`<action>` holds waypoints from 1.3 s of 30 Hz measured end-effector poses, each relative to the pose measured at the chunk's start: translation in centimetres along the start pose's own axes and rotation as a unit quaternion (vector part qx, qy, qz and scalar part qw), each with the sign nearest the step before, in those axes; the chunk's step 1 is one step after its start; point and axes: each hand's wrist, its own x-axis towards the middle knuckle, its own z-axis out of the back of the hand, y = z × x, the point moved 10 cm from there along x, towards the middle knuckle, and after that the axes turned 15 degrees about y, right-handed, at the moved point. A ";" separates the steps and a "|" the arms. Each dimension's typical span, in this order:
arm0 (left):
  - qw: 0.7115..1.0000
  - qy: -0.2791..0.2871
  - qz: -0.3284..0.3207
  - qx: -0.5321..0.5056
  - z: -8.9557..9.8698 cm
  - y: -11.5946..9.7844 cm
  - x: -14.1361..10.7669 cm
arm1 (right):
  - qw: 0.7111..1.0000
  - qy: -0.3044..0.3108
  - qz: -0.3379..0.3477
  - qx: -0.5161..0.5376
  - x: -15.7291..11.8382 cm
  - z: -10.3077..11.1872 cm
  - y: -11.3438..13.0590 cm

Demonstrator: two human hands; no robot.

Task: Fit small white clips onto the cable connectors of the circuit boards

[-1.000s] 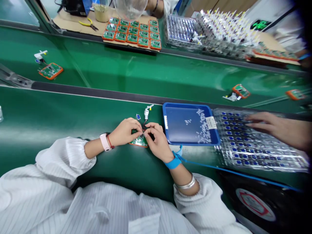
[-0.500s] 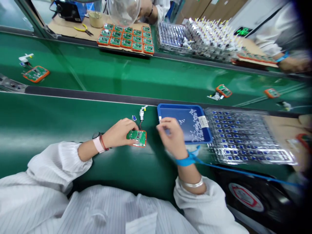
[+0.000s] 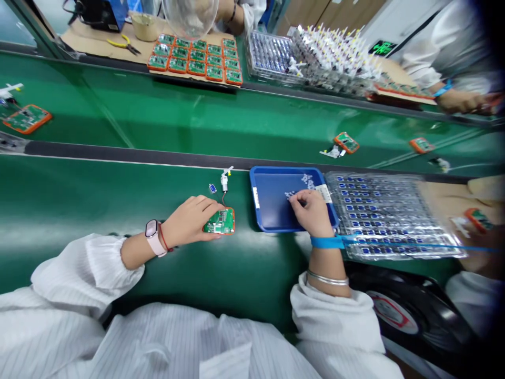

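Note:
My left hand (image 3: pixel 193 218) is closed on the left side of an orange-rimmed green circuit board (image 3: pixel 223 222), which lies on the green work surface. A thin red wire runs up from the board to a small white part (image 3: pixel 224 181) with a yellow piece. Beside that part lies a small blue and white piece (image 3: pixel 212 188). My right hand (image 3: pixel 313 210) is over the blue tray (image 3: pixel 268 227), thumb and forefinger pinched at a few small clear pieces (image 3: pixel 289 195). Whatever is between these fingertips is too small to make out. More clear pieces (image 3: pixel 307 181) lie farther back.
Clear plastic trays of blue-topped parts (image 3: pixel 379 210) stand right of the blue tray. Behind runs a green belt (image 3: pixel 189 121) carrying boards with wired parts. Across it are rows of boards (image 3: pixel 196 67), yellow pliers (image 3: pixel 124 44) and other people's hands. A black reel sits at lower right.
My right hand has moved right, from the tray's left edge to the pieces inside it. My left hand stays at the board. Boards on the belt have shifted left in view.

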 end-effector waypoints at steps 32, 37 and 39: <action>0.970 -0.014 0.073 -0.231 1.0 3.1 2.5 | 0.949 0.205 0.154 0.181 -2.7 -8.9 17.4; 0.985 -0.038 0.074 -0.150 1.4 2.7 0.9 | 0.960 0.156 0.200 0.121 -3.6 -6.6 18.6; 0.996 -0.016 0.035 -0.082 0.8 1.4 0.1 | 0.961 0.128 0.234 0.079 -3.4 -4.2 18.0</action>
